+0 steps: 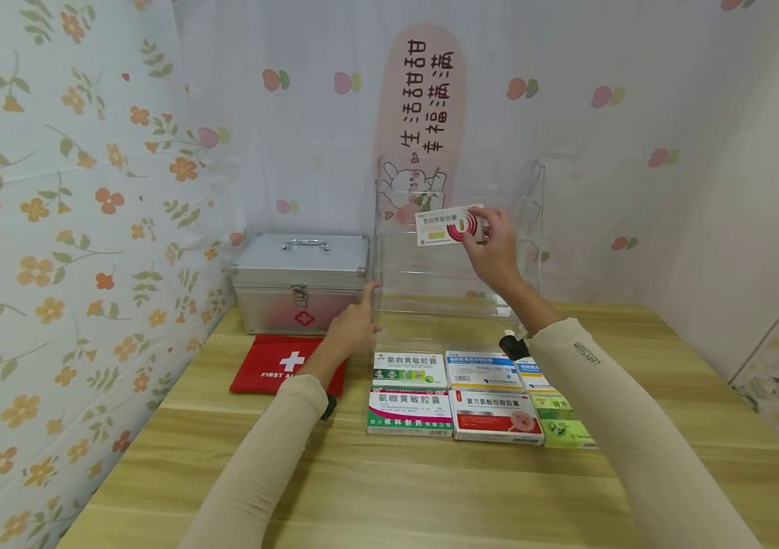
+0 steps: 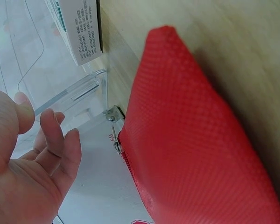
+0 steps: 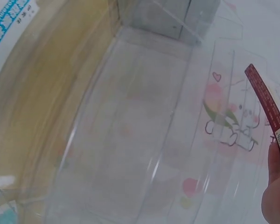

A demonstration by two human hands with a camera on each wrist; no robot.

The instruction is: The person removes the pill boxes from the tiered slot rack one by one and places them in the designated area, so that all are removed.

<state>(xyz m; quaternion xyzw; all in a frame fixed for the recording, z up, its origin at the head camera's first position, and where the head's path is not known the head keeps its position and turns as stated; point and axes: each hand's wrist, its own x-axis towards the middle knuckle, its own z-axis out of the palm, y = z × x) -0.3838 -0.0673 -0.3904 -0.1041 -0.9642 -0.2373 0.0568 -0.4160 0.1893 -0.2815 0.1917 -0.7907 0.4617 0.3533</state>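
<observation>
In the head view my right hand [image 1: 499, 252] pinches a white medicine box [image 1: 440, 227] with red rings, thumb against fingers at its right end. The box is held up before the upper tiers of a clear acrylic display rack [image 1: 458, 313]. Its dark red edge [image 3: 269, 107] shows at the right of the right wrist view, where most of the hand is out of frame. My left hand [image 1: 353, 328] holds the rack's left side edge, thumb and bent fingers about the clear panel [image 2: 74, 91] in the left wrist view.
A silver first-aid case [image 1: 300, 282] stands left of the rack, with a red first-aid pouch [image 1: 252, 370] before it. Several medicine boxes, among them a green-and-white box [image 1: 410, 415] and a red-and-white box [image 1: 497, 419], lie in rows on the wooden table [image 1: 471, 496].
</observation>
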